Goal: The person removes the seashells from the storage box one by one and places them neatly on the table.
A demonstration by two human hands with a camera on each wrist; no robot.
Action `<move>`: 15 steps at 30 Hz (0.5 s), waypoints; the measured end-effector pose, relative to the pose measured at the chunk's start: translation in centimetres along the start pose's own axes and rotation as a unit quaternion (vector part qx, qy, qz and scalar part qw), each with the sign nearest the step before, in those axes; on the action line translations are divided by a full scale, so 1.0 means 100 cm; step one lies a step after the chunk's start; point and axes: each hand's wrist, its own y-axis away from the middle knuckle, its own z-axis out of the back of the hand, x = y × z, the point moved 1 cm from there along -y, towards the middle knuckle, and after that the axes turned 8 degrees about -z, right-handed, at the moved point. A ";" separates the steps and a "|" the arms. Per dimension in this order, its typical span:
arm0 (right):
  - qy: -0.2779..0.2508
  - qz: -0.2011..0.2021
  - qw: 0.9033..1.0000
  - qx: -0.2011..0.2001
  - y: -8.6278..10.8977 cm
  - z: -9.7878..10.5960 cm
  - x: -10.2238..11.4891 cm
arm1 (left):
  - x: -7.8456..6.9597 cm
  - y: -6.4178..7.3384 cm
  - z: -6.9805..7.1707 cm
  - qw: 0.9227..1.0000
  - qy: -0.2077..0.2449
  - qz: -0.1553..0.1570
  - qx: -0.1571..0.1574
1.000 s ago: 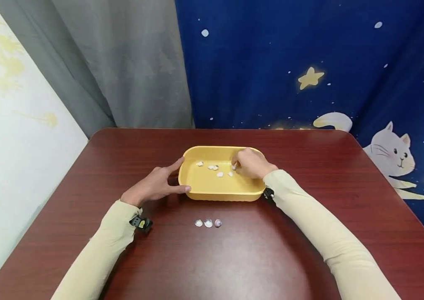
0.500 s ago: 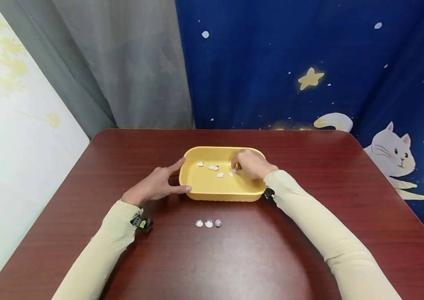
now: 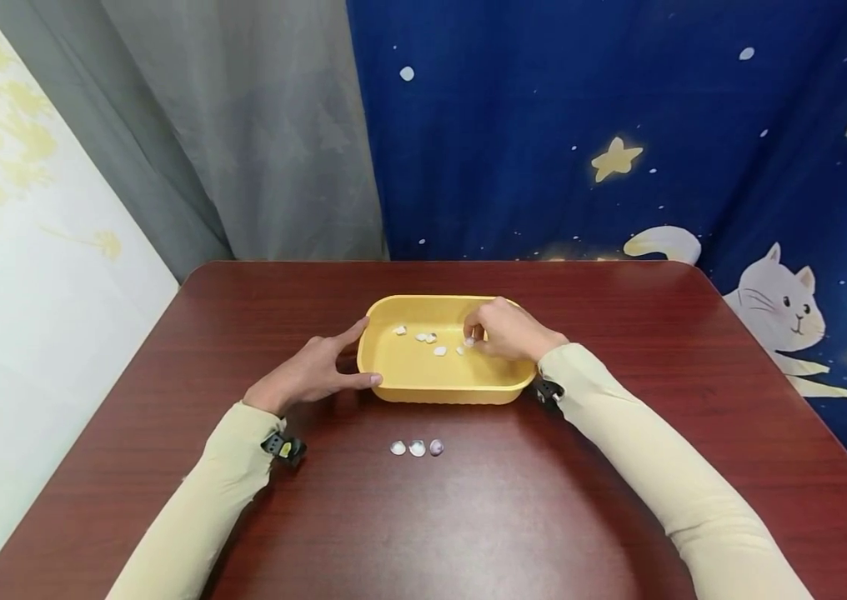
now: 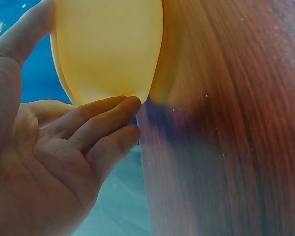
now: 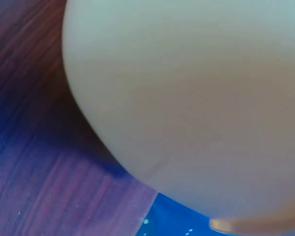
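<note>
A yellow plastic tray (image 3: 446, 395) stands on the table, and my left hand (image 3: 308, 369) braces its left end, thumb by the near corner and forefinger by the far one. In the left wrist view, the fairly straight fingers (image 4: 105, 118) touch the outside of the tray wall. My right hand (image 3: 509, 329) reaches into the tray's right part and pinches a small whitish seashell (image 3: 469, 342) at the fingertips. Close by lies another seashell (image 3: 459, 351). The right wrist view shows mostly the tray wall (image 5: 187, 108), which hides the right fingers.
Several more pale shells (image 3: 440, 351) are scattered over the tray floor. In front of the tray, three shells lie in a short row, the right one a purplish shell (image 3: 436, 447). The brown table (image 3: 258, 292) ends at curtains behind.
My right hand and forearm have shifted slightly to the right, with the pinched shell at the fingertips. The left hand stays at the tray's end.
</note>
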 end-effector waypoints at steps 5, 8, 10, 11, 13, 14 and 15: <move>-0.008 0.022 1.000 -0.010 0.009 0.005 0.007 | 0.000 0.000 0.000 1.000 0.005 -0.003 0.001; -0.014 0.033 0.999 -0.017 0.014 0.009 0.011 | -0.001 0.000 0.001 1.000 0.000 -0.006 0.000; -0.018 0.038 0.999 -0.023 0.019 0.011 0.015 | -0.001 0.000 0.001 1.000 -0.001 -0.006 0.000; -0.022 0.042 0.999 -0.026 0.021 0.012 0.017 | -0.001 0.000 0.001 1.000 -0.003 -0.006 -0.001; -0.028 0.050 0.998 -0.034 0.027 0.014 0.020 | -0.001 0.000 0.001 1.000 -0.002 -0.004 -0.002; -0.031 0.051 0.998 -0.036 0.029 0.015 0.022 | -0.001 0.000 0.001 1.000 -0.002 -0.003 -0.003; -0.035 0.051 0.997 -0.037 0.032 0.016 0.024 | -0.001 0.000 0.001 1.000 -0.001 -0.004 -0.003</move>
